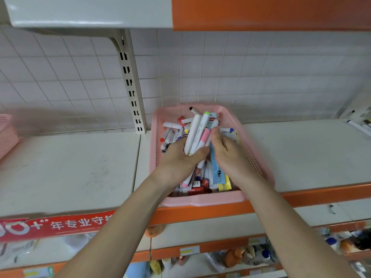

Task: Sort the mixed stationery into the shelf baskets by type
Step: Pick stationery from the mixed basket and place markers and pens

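Note:
A pink perforated basket [230, 125] stands on the white shelf, full of mixed stationery: markers, highlighters, red boxes and flat blue and yellow packs. My left hand [178, 159] grips a bunch of white highlighters [195, 133] with green and pink caps, held upright above the basket. My right hand [226, 151] is just to the right of the bunch, its fingertips pinching a pale pen [213, 125] at the bunch's edge. A long blue pack [217, 171] lies under my right hand.
Another pink basket [7, 135] sits at the shelf's far left edge. A few pens [359, 127] lie at the far right of the shelf. The shelf front has an orange rail [321, 194] and a red banner [60, 225]. Lower shelves hold bottles and packets.

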Demonstrator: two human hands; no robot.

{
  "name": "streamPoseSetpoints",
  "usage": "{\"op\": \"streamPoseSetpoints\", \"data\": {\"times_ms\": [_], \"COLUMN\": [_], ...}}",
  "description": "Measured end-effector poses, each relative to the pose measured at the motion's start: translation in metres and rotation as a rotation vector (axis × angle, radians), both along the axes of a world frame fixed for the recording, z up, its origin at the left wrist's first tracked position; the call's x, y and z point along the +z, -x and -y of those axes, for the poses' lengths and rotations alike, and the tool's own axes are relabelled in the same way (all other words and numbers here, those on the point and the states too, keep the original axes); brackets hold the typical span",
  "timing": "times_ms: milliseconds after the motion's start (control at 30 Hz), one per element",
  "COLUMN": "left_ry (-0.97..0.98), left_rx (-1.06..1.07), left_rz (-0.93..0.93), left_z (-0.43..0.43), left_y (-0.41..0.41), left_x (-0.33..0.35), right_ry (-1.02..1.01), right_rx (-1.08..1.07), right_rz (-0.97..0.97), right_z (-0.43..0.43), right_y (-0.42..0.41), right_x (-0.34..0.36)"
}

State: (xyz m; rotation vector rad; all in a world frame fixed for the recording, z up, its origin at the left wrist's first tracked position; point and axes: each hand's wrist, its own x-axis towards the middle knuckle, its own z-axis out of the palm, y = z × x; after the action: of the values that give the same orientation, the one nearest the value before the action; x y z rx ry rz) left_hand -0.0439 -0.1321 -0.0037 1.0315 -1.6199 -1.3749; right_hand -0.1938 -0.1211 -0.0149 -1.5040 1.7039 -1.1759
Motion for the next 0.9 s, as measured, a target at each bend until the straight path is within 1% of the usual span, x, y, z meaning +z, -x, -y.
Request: {"op": "streamPoseSetpoints", "data": {"times_ms": [133,267,400,500,667,767,900], "left_ry": [-0.009,-0.036,-0.031,-0.013,0.029,0.052,0.1], "left_rx": [0.118,0.188,0.197,0.21,0.298,0.359,0.39], "left_rz": [-0.069,-0.19,-0.311,-0.349,-0.315,-0.294,-0.287], "left_z": [0.0,0.0,-0.004,-0.007,-0.015,-0.029,-0.059], "left_y": [-0.003,-0.004,-0.017,-0.043,-0.115,-0.175,-0.269], "left_x": [0.002,0.006,0.016,0.026,0.037,0.034,0.027], "right_ry": [-0.04,-0.034,0.028,0.024,0.081,0.077,0.022], "right_rx": [-0.08,-0.044,-0.042,0.01,0.11,0.203,0.314], "right_rz": [-0.008,0.06,0.063,0.161,0.25,0.355,0.423], "right_z": [0.006,0.006,0.0,0.002,0.0,-0.007,-0.025], "right_y": [0.008,0.005,-0.005,-0.03,-0.106,-0.174,-0.282], "right_x": [-0.005,0.004,0.024,0.044,0.065,0.069,0.066]}}
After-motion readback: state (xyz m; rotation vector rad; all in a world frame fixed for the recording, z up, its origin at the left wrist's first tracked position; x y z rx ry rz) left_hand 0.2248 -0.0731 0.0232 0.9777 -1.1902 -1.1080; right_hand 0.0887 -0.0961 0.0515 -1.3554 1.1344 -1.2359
